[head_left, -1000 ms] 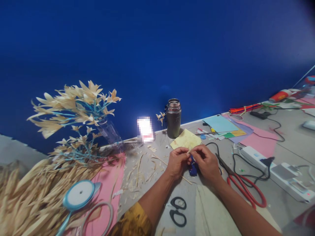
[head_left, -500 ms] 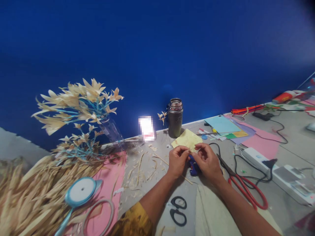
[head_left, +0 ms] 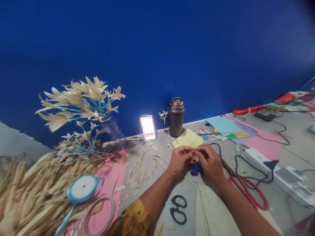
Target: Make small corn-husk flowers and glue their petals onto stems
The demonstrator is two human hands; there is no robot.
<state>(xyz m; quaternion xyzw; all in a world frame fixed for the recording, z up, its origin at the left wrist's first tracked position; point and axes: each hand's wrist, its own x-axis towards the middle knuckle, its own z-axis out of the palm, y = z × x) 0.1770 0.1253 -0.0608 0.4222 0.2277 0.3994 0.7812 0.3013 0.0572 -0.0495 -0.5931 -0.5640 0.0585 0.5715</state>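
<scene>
My left hand and my right hand meet fingertip to fingertip above the table. Both are closed in a pinch. Whatever sits between the fingertips is small, perhaps pale, and mostly hidden by the fingers. Just below them lies a dark blue object, partly covered by the hands; its kind does not show. Behind the fingers is a yellow sheet of paper. Black scissor handles lie nearer to me, between my forearms. Large red-handled scissors rest by my right forearm.
A dark metal flask stands uncapped by the blue wall. Pale flowers on blue stems lean at left, above dried husks and a white-and-blue round device. A power strip with black cords lies at right, near coloured paper.
My fingertips have drawn closer together, and my right index finger has lowered. Less of the blue object shows at its top. The view has shifted very slightly.
</scene>
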